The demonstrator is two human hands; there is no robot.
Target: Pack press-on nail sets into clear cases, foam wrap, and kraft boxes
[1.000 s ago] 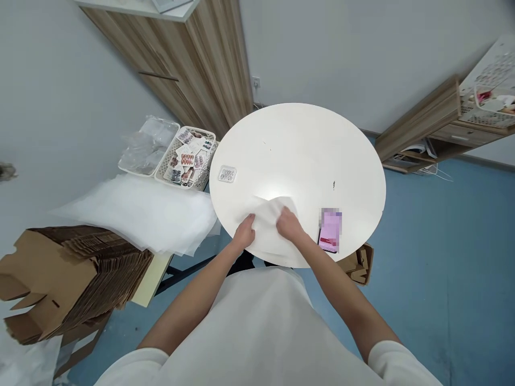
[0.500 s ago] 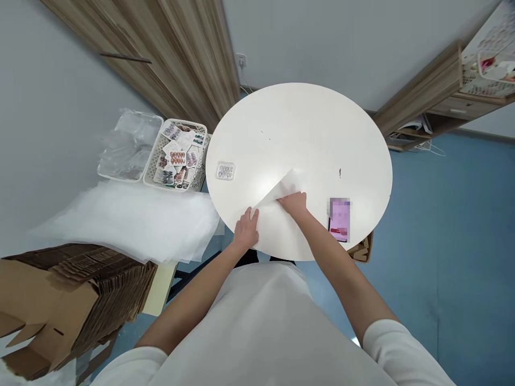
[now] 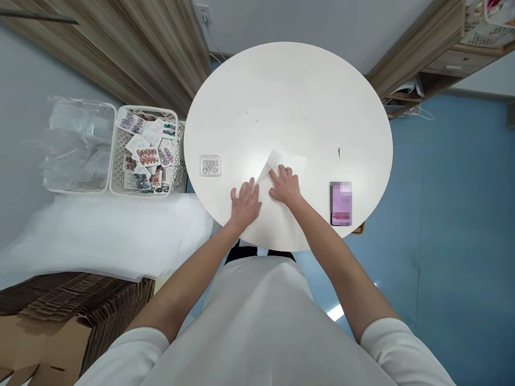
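A thin, translucent white sheet (image 3: 274, 159) lies on the round white table (image 3: 293, 86), and its outline is faint against the tabletop. Part of it looks folded over, with a slanting edge between my hands. On that folded part rests my right hand (image 3: 285, 185), fingers spread and pressing down. My left hand (image 3: 244, 206) lies at the near left of the sheet, fingers apart and palm down. A small clear case of press-on nails (image 3: 210, 165) sits to the left of my hands.
A phone (image 3: 341, 203) lies at the table's right. Left of the table stand a white basket (image 3: 180, 155) of nail cards and a bin (image 3: 112, 145) of clear plastic packaging. Nearer are a stack of white sheets (image 3: 108, 230) and flattened cardboard boxes (image 3: 116, 316).
My right hand has opened from its grip on the sheet's edge and now presses flat on the folded part. My left fingers have spread. The camera view has shifted.
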